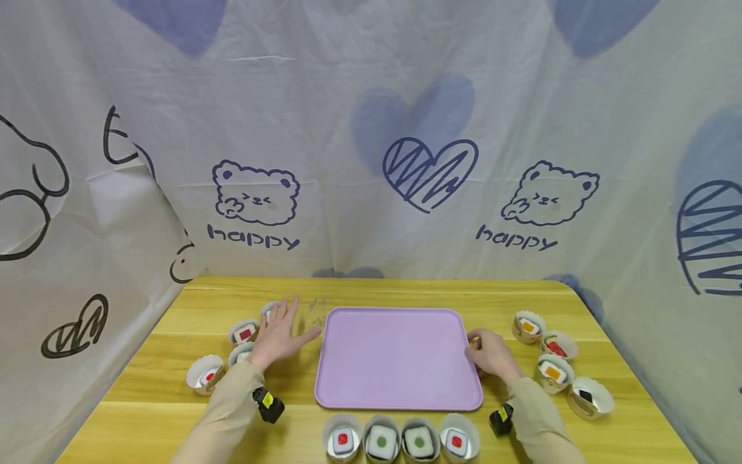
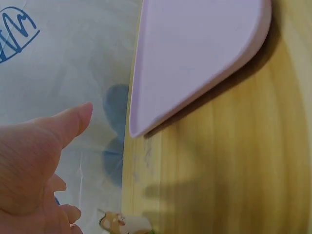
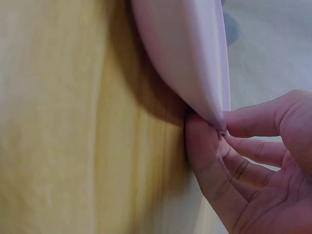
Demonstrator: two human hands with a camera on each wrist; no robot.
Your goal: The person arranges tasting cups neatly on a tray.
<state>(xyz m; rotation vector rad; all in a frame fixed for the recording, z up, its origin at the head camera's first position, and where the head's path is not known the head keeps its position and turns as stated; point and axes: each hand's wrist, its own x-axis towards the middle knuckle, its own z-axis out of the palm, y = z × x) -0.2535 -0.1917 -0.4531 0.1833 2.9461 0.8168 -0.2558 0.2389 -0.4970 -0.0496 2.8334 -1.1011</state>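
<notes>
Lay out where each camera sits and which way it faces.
Head: worn on the head, facing forward and down at the tray, cups and table; left hand, right hand and sleeves show.
Left wrist: on that wrist, facing a tray corner; part of the left hand shows.
Right wrist: on that wrist, facing the tray's edge, which the right hand pinches.
Both wrist views share tray and table.
</notes>
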